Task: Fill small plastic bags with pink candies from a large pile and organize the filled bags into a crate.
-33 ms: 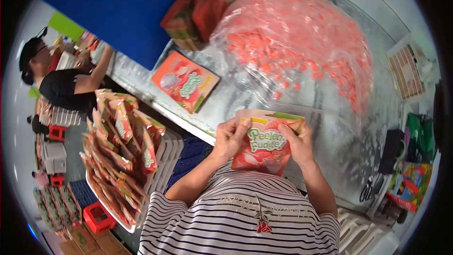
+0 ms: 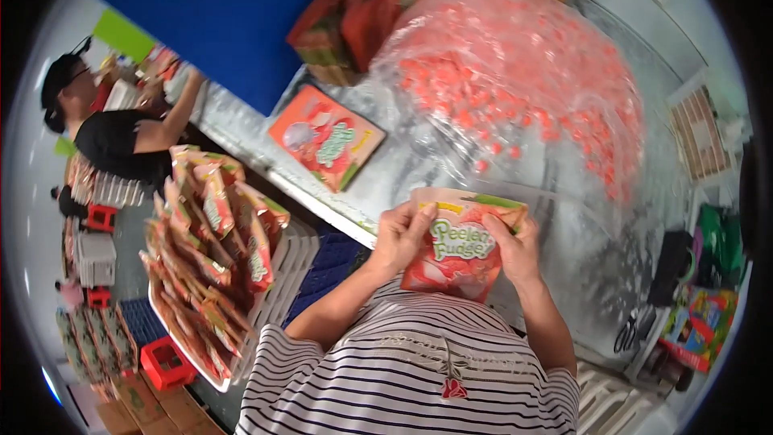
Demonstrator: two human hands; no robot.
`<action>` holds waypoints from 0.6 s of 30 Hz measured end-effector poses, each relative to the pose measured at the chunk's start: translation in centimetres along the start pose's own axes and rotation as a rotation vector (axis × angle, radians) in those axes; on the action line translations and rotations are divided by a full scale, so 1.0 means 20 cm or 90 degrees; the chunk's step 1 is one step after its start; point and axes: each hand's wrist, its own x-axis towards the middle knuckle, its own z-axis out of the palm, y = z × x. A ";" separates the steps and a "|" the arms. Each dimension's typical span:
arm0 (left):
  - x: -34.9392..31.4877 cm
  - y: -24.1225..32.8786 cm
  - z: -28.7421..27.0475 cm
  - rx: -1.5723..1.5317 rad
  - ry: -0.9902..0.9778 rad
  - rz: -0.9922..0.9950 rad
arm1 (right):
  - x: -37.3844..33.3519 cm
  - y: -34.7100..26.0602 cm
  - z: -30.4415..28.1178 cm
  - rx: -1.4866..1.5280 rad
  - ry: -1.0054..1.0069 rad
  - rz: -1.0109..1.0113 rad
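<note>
A red and pink candy pouch [image 2: 459, 248] is held upright in front of my striped shirt, its printed face toward me. My left hand [image 2: 405, 234] pinches its upper left edge, thumb on the front. At the upper right corner my right hand [image 2: 515, 243] grips it the same way. Beyond, a flat stack of similar pouches [image 2: 326, 138] lies on the metal table [image 2: 475, 181]. A large clear plastic bag [image 2: 515, 56] spreads over the table, with many small red-orange candies [image 2: 451, 80] in and around it.
Filled pouches crowd a white crate [image 2: 169, 306] at my left. Bundled pouches [image 2: 354, 24] stand beside a blue panel [image 2: 201, 16]. Black scissors [image 2: 634, 330] are at the right edge. A co-worker in black [image 2: 113, 133] works at the far left, near a red stool [image 2: 167, 362].
The whole view has shifted slightly, so the table things appear a little to the right and lower. Both hands keep their hold on the pouch.
</note>
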 end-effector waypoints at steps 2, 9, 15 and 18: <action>-0.01 -0.07 0.01 0.085 0.040 0.082 | -0.01 0.04 -0.03 -0.055 0.036 -0.026; -0.22 -0.03 0.01 0.441 0.100 0.330 | 0.02 -0.09 0.19 -0.080 0.053 -0.155; -0.37 -0.04 -0.03 0.365 0.266 0.259 | -0.11 -0.15 0.49 -0.128 -0.262 -0.208; -0.47 -0.07 -0.14 0.369 0.373 0.258 | -0.20 -0.23 0.63 -0.184 -0.374 -0.309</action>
